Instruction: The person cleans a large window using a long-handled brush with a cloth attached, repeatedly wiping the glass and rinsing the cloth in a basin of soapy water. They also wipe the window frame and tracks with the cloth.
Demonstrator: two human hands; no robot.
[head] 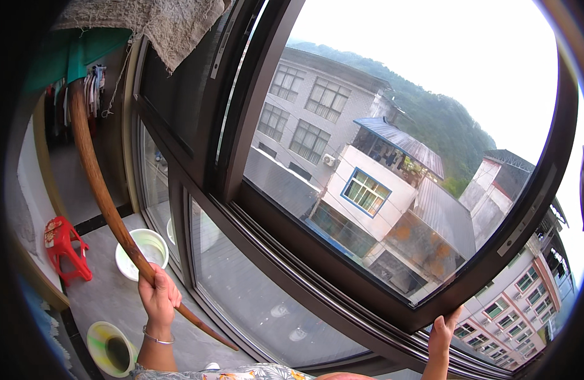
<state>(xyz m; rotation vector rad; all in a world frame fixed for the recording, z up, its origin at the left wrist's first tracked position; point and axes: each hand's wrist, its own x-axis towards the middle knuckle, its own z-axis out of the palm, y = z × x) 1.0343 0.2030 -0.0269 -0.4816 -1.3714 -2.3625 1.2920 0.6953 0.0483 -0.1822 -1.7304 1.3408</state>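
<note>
My left hand (160, 294) is wrapped around a wooden pole (106, 199), below its middle. The pole leans from upper left to lower right, its thin end in front of the lower glass. A green plastic piece (76, 61) sits at its upper end, beside a raised, frayed grey cloth (144, 21); how they join is cut off by the view. My right hand (444, 327) is at the lower right corner of a dark-framed sliding window sash (330, 242), thumb on the near side; its other fingers are partly hidden.
Metal window tracks (292, 285) run below the sash, over fixed lower glass (268, 294). On the grey tiled floor (102, 299) stand a red plastic stool (66, 249), a white basin (130, 270) and a yellowish bucket (99, 332). Clothes (92, 90) hang at upper left. Buildings and a wooded hill lie outside.
</note>
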